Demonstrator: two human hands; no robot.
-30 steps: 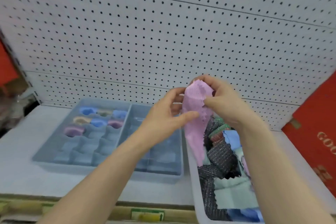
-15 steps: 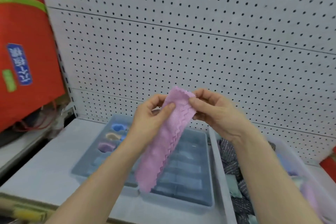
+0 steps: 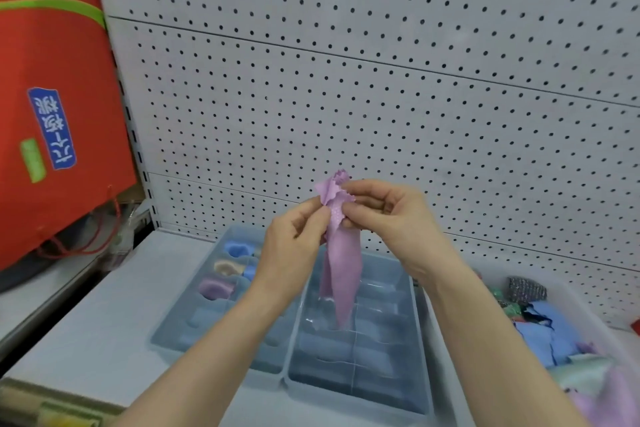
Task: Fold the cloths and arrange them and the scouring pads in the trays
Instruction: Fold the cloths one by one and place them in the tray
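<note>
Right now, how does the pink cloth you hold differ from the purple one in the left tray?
The pink cloth hangs long and loose; the purple cloth is bundled compact. The pink cloth is airborne, pinched at its top by left hand and right hand; the purple cloth sits untouched in a left tray compartment. Both are pastel fabric.

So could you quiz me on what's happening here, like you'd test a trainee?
1. True or false: the left hand and the right hand both pinch the pink cloth near its top.
2. Which tray already holds folded cloths? A the left tray, B the right tray.
3. Fill in: the dark scouring pad lies in the white ____ at far right.
Key: 1 true; 2 A; 3 bin.
</note>
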